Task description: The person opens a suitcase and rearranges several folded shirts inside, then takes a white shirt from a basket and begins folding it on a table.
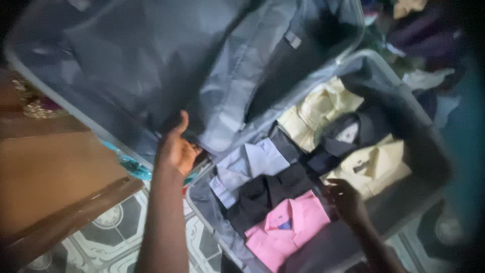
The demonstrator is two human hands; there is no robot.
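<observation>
Inside open grey suitcase: folded pink shirt, black, blue, yellow shirts. Left hand gripping lid edge; right hand, fingers loosely spread, touching beside pink shirt.

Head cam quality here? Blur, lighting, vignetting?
Head view: dim and soft throughout, no glare; corners fall to dark vignette; lid smeared by motion blur; left hand and right hand murky, edges unclear; pink shirt and yellow shirts read best.

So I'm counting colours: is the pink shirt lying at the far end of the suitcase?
No, the pink shirt lies at the near end of the suitcase.
</observation>
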